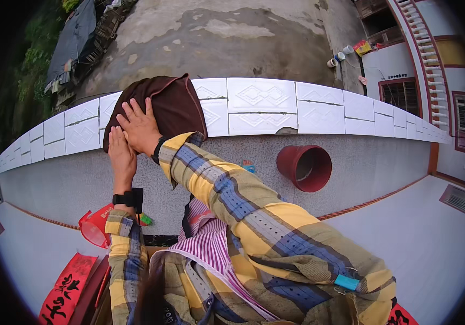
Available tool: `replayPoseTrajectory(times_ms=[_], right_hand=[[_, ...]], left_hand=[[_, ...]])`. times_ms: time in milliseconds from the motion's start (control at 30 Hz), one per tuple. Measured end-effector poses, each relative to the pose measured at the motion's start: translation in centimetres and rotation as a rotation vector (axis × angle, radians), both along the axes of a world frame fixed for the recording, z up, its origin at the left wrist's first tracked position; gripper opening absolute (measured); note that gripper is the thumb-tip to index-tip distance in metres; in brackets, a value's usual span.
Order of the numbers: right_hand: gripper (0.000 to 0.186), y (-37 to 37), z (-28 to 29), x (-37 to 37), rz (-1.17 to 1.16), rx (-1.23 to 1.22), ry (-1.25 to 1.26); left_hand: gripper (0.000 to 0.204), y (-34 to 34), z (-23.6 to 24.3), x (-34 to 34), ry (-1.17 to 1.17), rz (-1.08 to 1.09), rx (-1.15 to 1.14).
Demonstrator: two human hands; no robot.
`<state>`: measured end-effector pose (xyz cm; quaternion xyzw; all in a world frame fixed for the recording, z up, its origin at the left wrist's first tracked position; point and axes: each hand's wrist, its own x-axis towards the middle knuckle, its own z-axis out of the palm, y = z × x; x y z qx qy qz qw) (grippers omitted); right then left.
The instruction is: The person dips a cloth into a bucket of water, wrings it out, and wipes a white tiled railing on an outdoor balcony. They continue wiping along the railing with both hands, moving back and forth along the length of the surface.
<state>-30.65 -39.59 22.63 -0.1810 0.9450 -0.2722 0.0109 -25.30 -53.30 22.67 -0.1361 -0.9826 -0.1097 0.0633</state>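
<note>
A dark brown cloth [174, 111] with a folded-over flap lies bunched on the white tiled top [261, 96] of a balcony wall, draping toward its inner edge. My right hand [140, 128] lies on the cloth's left part, fingers stretched out and spread. Just below and left of it, my left hand [122, 151] rests against the lower left edge of the cloth with fingers straight and fairly close together, partly behind the right hand. Both are pressed on the cloth rather than wrapped round it.
A maroon bucket [312, 184] and a small blue item [250, 168] are on the balcony floor. A red plastic item [92, 227] is at lower left beside red paper banners [67, 287]. Beyond the wall lie a concrete yard [227, 40], several pails [338, 57] and a railing [421, 65].
</note>
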Motion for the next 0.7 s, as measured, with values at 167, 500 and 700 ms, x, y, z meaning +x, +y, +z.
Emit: replayPoseTrajectory(times_ms=[167,500,700], right_hand=[[0.051,5.2,-0.4,1.2,-0.083,-0.140,0.099],[0.056,20.9,1.1,6.0,-0.272,-0.210,0.161],[0.055,25.9,4.7,14.4,-0.191,-0.239,0.029]], left_hand=[[0.066,5.2,-0.9,0.0,-0.049,0.020,-0.020],[0.064,20.3,-0.9,0.9,0.046,-0.094,0.002],[0.067,19.7,-1.0,-1.2,0.088,-0.093,-0.066]])
